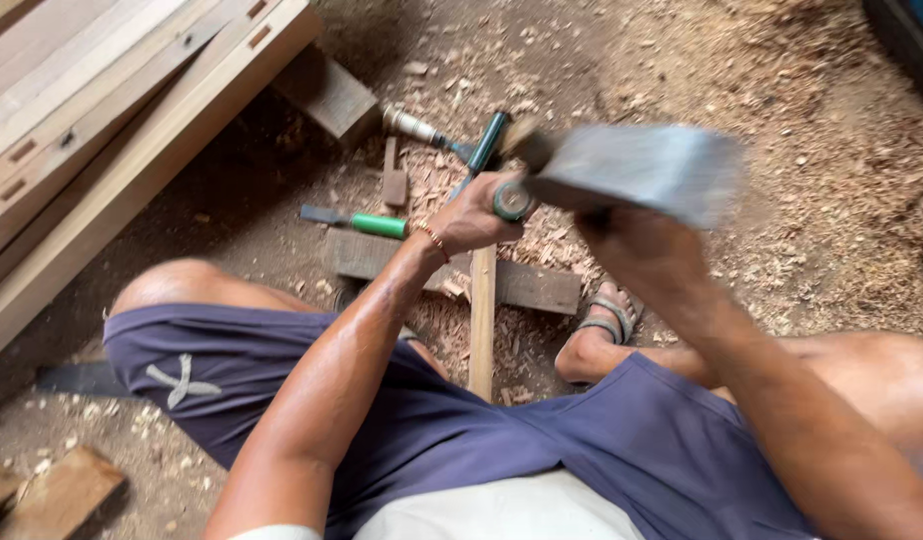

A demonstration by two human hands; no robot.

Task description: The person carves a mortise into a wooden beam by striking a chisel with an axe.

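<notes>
Fingers of my left hand (pixel 477 215) wrap shut around the green-handled chisel (pixel 510 200) over the wood strip (pixel 482 320), while my right hand (pixel 637 245) grips the blurred mallet (pixel 642 170) mid-strike, so next needs square contact.

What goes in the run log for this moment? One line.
left hand: grips green-handled chisel upright on wooden strip | right hand: holds blurred mallet above it
</notes>
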